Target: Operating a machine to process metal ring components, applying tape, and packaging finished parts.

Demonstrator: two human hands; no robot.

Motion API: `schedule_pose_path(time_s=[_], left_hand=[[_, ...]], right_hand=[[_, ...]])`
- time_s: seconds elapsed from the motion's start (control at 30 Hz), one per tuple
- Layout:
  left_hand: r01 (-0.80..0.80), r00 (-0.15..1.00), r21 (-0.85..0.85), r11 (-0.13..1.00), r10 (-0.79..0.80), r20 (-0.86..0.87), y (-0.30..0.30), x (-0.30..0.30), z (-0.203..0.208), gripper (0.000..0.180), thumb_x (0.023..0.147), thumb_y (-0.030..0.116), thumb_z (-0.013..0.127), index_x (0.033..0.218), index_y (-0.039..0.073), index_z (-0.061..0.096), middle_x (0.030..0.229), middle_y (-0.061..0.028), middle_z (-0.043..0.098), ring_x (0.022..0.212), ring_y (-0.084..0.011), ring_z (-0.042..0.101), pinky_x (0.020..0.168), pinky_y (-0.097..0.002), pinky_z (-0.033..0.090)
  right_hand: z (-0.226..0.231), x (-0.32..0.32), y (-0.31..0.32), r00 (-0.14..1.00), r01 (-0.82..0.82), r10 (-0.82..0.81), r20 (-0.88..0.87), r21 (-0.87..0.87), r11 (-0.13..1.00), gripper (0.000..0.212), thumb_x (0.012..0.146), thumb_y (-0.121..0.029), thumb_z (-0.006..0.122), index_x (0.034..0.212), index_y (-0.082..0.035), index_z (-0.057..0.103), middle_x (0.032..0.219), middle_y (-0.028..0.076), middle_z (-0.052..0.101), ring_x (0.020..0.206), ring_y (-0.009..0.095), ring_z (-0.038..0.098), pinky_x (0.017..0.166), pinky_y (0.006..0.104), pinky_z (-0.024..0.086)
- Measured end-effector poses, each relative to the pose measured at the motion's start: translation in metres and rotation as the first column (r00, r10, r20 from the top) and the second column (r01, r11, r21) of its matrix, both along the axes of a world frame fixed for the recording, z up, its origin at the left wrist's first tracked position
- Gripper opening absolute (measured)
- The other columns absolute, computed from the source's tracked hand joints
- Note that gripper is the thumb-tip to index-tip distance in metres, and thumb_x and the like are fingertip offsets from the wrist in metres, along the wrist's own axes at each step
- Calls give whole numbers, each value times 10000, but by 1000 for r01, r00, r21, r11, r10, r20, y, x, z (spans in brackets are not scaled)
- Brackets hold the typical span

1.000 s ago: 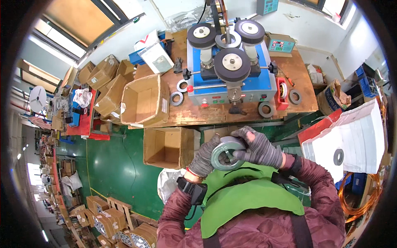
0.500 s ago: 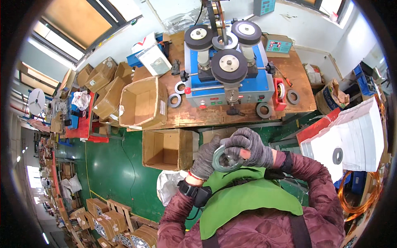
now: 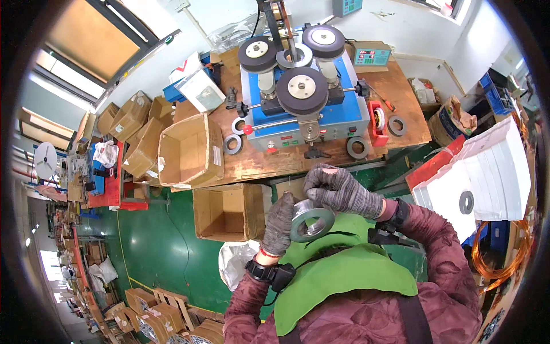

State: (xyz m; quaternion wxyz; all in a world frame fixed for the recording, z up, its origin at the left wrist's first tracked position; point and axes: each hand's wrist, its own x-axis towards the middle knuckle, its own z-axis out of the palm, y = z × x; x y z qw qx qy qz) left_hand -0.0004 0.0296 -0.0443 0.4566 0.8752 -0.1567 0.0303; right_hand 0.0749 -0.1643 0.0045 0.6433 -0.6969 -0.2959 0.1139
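Observation:
In front of my green apron I hold a grey metal-looking ring (image 3: 327, 221), tilted so that its hole shows. My left hand (image 3: 279, 225), in a dark grey knit glove, is closed on the ring's left edge. Just above the ring, my right hand (image 3: 344, 190) in a matching glove has its fingers curled together; what they pinch, if anything, is hidden. Beyond my hands a blue taping machine (image 3: 269, 137) stands on the wooden bench. Three black rollers (image 3: 302, 92) sit on top, and another ring (image 3: 305, 55) lies among them.
Loose grey rings (image 3: 358, 148) lie on the wooden bench (image 3: 252, 166). An open carton (image 3: 189, 146) stands on its left end, and another carton (image 3: 226, 212) is below the bench edge. A red tape dispenser (image 3: 378, 125) sits right of the machine. White boxboard (image 3: 492, 183) is at the right.
My right hand has come off the ring and risen just above it. The ring has tilted, showing its hole more openly, with my left hand still on it. The whole view has shifted slightly.

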Motion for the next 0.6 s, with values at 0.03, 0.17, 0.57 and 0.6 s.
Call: schedule_pose_path(time_s=[0.03,0.17,0.57,0.6], left_hand=[[19,999,31,999,-21,44,0,0,6,378,742,52,588,1096,0,467,904,-178,553,811,-326,552,710,-396,451],[18,965,-76,997,-37,-258,6,0,3,422,769,9,545,1175,1,432,962,-171,558,823,-324,550,745,-409,446],[-186,904,-190,964,92,-418,2,12,18,221,874,153,546,1025,-8,543,944,-116,573,861,-180,536,761,-299,440],[-370,906,-215,904,299,-299,-2,6,20,232,881,189,530,1005,-7,553,935,-106,583,858,-171,540,754,-300,440]], right_hand=[[2,0,0,996,-25,22,-83,-33,999,102,781,-94,602,836,-17,564,762,86,563,719,177,540,700,306,452],[0,-1,-1,952,-105,90,-293,-36,994,129,804,-129,606,851,-14,570,765,52,570,732,105,515,701,284,449],[-29,-21,7,853,178,-161,-496,-13,984,161,831,-154,580,859,4,585,749,65,576,702,111,518,667,278,449],[-31,-22,6,853,184,-166,-495,-12,983,161,831,-154,580,859,4,585,749,65,576,702,111,518,667,278,449]])
